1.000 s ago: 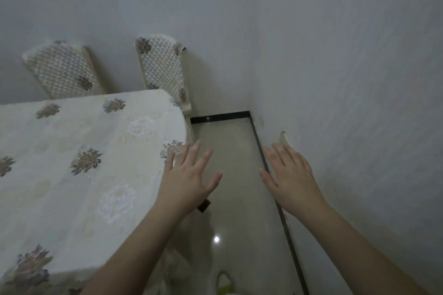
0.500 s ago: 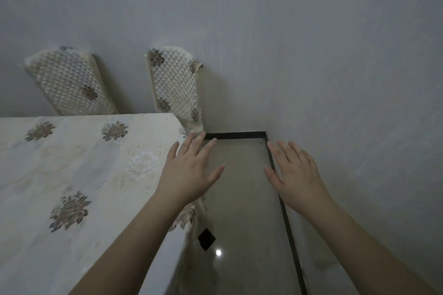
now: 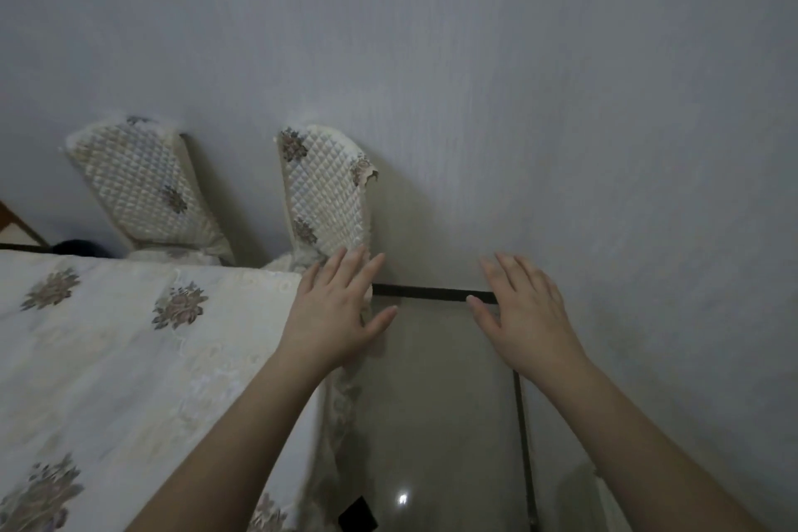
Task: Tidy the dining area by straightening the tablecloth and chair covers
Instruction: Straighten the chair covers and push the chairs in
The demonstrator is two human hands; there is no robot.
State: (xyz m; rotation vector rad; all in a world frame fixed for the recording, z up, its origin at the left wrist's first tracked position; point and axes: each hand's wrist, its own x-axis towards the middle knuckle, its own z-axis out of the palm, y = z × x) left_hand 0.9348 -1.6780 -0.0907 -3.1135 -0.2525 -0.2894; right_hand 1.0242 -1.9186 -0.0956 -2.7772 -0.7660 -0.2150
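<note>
A cream tablecloth point(image 3: 129, 350) with embroidered flowers covers the table on the left, its edge hanging down near the corner. Two chairs with quilted cream covers stand behind the table against the wall: the nearer chair cover point(image 3: 324, 194) has a ruffled top right corner, the farther chair cover point(image 3: 142, 190) is to its left. My left hand point(image 3: 341, 311) hovers with straight fingers over the table's far right corner, just below the nearer chair back. My right hand point(image 3: 522, 315) is stretched out flat over the floor, holding nothing.
A pale wall point(image 3: 561, 99) closes the back and right side. A narrow strip of glossy floor point(image 3: 440, 402) with a dark border runs between table and wall. A dark object point(image 3: 82, 248) sits behind the table at far left.
The view has moved forward along the table toward the chairs. Both hands stay flat and have come closer to the nearer chair back.
</note>
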